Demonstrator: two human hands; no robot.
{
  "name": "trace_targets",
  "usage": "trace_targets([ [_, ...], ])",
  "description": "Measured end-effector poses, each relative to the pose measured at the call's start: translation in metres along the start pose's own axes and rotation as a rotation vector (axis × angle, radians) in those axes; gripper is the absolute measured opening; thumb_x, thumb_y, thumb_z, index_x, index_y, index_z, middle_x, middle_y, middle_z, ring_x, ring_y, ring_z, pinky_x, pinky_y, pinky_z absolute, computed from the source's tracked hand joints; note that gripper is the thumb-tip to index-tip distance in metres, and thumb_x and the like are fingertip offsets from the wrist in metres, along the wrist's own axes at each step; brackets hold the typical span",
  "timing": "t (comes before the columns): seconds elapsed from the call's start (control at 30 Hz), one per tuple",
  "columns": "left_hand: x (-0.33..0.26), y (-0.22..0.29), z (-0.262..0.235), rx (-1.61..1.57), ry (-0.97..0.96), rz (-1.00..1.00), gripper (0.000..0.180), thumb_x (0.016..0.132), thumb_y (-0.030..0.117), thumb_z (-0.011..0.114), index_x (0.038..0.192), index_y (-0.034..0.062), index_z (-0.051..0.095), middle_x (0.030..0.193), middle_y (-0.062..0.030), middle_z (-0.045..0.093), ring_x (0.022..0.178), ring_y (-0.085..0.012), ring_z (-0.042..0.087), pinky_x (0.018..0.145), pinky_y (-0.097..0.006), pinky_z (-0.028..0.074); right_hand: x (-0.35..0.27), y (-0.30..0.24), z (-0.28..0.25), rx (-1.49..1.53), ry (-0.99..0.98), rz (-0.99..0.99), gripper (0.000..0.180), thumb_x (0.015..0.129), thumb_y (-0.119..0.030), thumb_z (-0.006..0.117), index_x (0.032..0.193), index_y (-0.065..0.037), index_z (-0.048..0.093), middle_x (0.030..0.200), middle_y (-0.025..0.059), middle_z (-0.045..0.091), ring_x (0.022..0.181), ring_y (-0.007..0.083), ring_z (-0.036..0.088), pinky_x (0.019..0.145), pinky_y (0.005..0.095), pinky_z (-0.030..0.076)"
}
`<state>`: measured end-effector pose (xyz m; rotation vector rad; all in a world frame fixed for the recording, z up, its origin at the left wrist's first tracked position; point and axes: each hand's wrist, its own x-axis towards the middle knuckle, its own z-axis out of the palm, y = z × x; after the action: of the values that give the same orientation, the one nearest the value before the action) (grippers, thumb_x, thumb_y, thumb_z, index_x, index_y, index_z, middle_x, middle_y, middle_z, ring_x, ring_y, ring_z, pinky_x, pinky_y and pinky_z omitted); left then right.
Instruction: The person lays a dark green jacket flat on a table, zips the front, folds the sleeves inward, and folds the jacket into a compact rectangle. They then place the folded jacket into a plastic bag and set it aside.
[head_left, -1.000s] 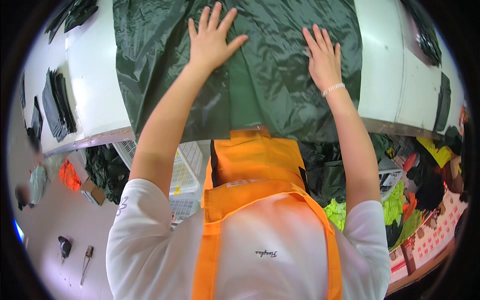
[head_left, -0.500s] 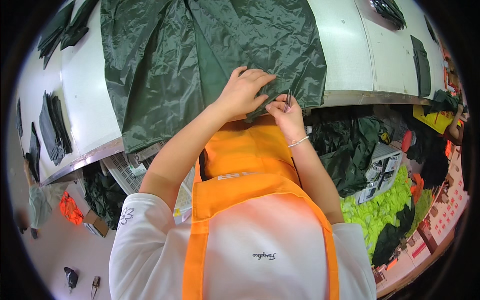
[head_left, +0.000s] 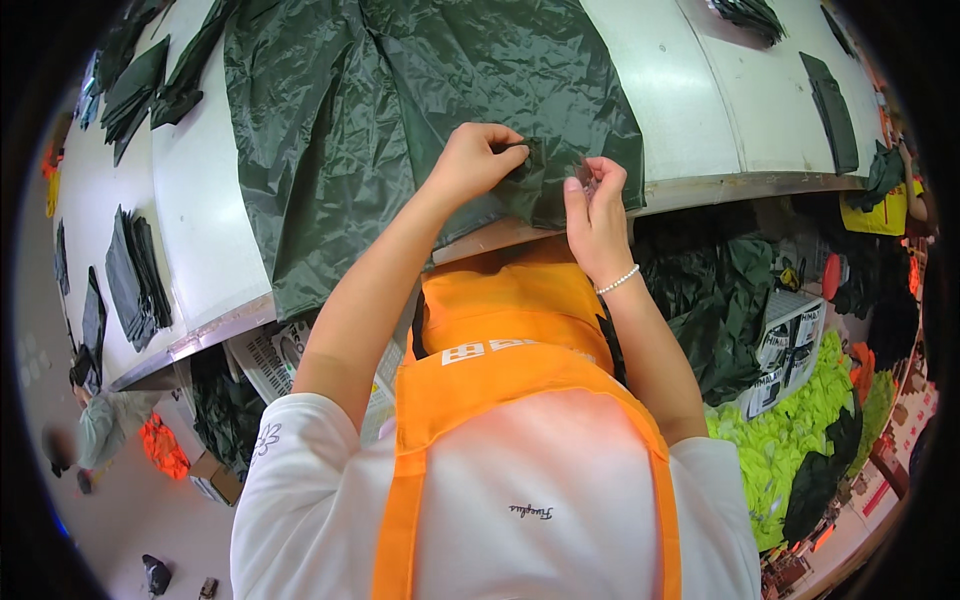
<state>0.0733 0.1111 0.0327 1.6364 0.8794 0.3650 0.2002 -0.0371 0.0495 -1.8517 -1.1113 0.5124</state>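
A dark green, shiny, crinkled garment (head_left: 330, 130) of thin fabric lies spread over the white table, its near edge hanging at the table's front. My left hand (head_left: 478, 160) pinches a bit of this fabric between thumb and fingertips. Close to its right, my right hand (head_left: 600, 215) is raised over the garment's lower right corner, fingers curled. Within those fingers sits a small pair of metal thread snips (head_left: 588, 182), mostly hidden by the hand. A white beaded bracelet circles my right wrist.
Folded dark green pieces (head_left: 135, 280) lie on the white table (head_left: 680, 110) at left and right. Below the right edge are heaped dark green fabric (head_left: 710, 310), a printed white package (head_left: 790, 345) and bright yellow-green garments (head_left: 760, 440). Other people are at both far sides.
My left hand has gone from lying on the fabric, fingers extended, to pinching it. My right hand has shifted slightly right and up, and the snips show less between its fingers.
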Motion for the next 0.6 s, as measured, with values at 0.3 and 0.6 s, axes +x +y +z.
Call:
trace_targets([
  [0.3, -0.008, 0.027, -0.004, 0.011, 0.011, -0.020, 0.028, 0.074, 0.018, 0.068, 0.093, -0.0030, 0.069, 0.076, -0.0113, 0.068, 0.067, -0.0143, 0.063, 0.064, -0.028, 0.050, 0.017, -0.022, -0.009, -0.226, 0.000, -0.259, 0.021, 0.082, -0.008, 0.063, 0.100, -0.002, 0.054, 0.097, 0.0140, 0.055, 0.086, 0.0323, 0.055, 0.072, 0.0391, 0.047],
  [0.6, -0.016, 0.028, -0.012, -0.247, -0.072, -0.017, 0.020, 0.077, 0.013, 0.066, 0.090, -0.0030, 0.068, 0.074, -0.0023, 0.065, 0.066, -0.0083, 0.056, 0.061, -0.025, 0.046, 0.027, -0.033, -0.015, -0.245, -0.004, -0.409, 0.017, 0.081, -0.006, 0.065, 0.096, -0.003, 0.058, 0.092, 0.0102, 0.057, 0.083, 0.0297, 0.057, 0.069, 0.0365, 0.047],
])
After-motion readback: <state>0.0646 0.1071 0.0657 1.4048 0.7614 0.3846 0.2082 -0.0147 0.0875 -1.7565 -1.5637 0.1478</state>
